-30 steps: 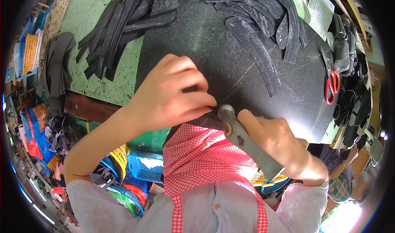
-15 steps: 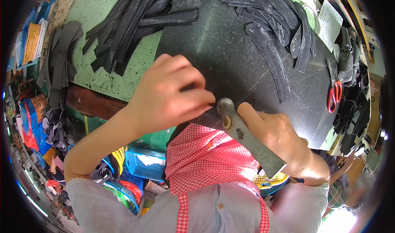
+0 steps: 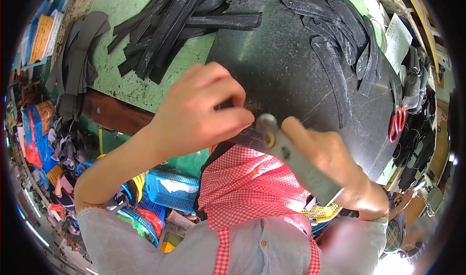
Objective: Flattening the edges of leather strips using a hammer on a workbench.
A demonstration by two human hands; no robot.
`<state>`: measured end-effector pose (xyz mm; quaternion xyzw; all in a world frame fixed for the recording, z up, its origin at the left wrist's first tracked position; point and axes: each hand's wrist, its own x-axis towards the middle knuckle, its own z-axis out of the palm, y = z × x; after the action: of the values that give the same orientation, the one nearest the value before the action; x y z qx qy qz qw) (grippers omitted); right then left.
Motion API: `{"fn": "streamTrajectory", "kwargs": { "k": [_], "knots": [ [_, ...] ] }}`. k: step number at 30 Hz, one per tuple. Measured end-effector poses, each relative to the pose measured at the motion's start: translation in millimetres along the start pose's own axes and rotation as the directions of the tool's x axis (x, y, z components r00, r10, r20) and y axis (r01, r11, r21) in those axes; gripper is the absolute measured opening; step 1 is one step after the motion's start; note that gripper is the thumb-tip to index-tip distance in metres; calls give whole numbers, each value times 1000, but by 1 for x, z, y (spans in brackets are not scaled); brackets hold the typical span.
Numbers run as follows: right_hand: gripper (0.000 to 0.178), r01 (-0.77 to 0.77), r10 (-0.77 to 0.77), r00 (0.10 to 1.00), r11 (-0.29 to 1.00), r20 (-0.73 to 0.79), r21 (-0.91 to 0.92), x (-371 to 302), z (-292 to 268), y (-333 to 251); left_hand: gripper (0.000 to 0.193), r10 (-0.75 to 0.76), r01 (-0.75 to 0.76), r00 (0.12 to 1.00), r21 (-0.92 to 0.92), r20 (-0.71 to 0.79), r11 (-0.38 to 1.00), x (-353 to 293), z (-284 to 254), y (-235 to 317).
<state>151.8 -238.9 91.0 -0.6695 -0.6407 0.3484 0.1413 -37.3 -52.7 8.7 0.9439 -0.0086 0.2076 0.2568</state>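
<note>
The left hand, near the middle of the frame, is slightly blurred, and its curled fingers hide whatever lies between the fingertips and the palm. Beside it, the right hand is smeared too; the part of the grey metal tool that it grips is hidden, and the tool's lower end is soft. At the top edge, the black strips at upper left and the other pile at upper right are cut off. Marks on the paper sheet at upper right are too small to read. A person at lower right is blurred.
</note>
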Motion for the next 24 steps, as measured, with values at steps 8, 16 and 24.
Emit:
{"fn": "streamTrajectory", "kwargs": {
  "k": [8, 16, 24],
  "knots": [
    [24, 31, -31, 999, 999, 34, -17, 12, 6, -2, 29, -12, 13, 1000, 44, -16, 999, -10, -6, -2],
    [23, 22, -23, 999, 999, 25, 47, 23, 5, -10, 32, -19, 24, 999, 109, -46, 994, -22, -13, -6],
    [27, 15, -18, 996, 999, 82, 38, 36, 11, -13, 33, -68, 73, 996, 83, -56, 994, -31, -21, -11]
  ]
}}
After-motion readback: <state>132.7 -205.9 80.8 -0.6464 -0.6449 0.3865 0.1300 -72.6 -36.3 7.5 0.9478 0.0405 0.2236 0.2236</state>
